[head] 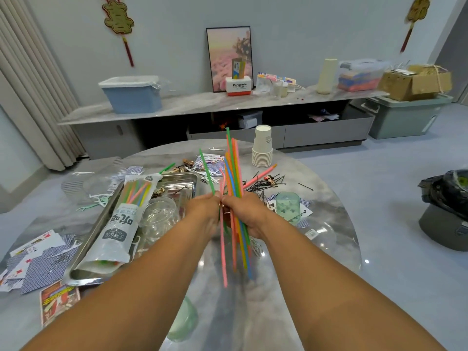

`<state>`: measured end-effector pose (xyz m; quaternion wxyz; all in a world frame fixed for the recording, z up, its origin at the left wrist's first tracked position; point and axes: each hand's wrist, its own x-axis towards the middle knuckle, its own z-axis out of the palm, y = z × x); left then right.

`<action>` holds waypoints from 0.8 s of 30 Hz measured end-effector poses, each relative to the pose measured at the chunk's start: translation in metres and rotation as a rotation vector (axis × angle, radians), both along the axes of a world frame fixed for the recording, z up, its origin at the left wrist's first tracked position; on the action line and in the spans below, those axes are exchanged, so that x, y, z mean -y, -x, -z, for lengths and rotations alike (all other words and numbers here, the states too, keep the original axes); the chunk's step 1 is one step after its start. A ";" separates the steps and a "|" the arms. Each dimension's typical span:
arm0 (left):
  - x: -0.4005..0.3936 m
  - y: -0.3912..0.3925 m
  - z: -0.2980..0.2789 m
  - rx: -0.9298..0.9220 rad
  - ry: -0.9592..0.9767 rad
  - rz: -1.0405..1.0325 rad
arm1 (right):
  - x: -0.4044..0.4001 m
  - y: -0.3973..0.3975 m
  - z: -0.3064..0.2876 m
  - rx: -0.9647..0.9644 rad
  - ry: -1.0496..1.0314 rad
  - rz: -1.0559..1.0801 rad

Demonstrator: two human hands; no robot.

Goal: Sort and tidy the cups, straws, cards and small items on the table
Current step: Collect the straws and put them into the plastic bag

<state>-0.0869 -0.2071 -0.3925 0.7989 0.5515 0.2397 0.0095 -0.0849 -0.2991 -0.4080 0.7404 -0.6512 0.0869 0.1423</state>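
Observation:
Both hands meet over the middle of the round table around an upright bundle of coloured straws (234, 173). My right hand (244, 211) grips the bundle at mid-length. My left hand (203, 211) holds it from the left, fingers curled at a green straw. A straw bag (119, 219) with more straws lies across a metal tray (177, 182). A stack of white paper cups (262, 148) stands at the far side. One pink straw (260, 175) and a green straw (167, 168) lie loose.
Playing cards (40, 262) are scattered at the left and under a green plastic cup (287, 207). Clear cups (158, 216) lie by the tray. Hairpins (266, 184) and floss picks (210, 164) litter the far side. Another green cup (183, 323) sits near me.

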 end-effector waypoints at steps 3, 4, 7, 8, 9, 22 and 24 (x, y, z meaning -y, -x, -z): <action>0.005 -0.002 0.001 -0.007 0.022 0.012 | -0.009 -0.004 0.004 0.013 0.003 0.037; 0.006 -0.003 0.000 -0.011 0.042 0.024 | -0.009 -0.005 0.005 0.018 0.011 0.035; 0.005 -0.010 -0.005 -0.055 0.079 0.078 | -0.011 -0.008 0.004 0.092 0.126 -0.067; 0.003 -0.013 -0.006 -0.068 0.076 0.095 | -0.011 -0.009 0.005 0.130 0.189 -0.095; 0.002 -0.015 -0.007 -0.073 0.068 0.115 | -0.012 -0.012 0.005 0.161 0.250 -0.097; -0.011 -0.056 0.039 -0.088 -1.380 0.569 | 0.025 -0.099 0.020 -0.050 0.911 0.259; -0.011 -0.062 0.045 -0.103 -1.432 0.618 | 0.028 -0.112 0.024 -0.063 0.995 0.241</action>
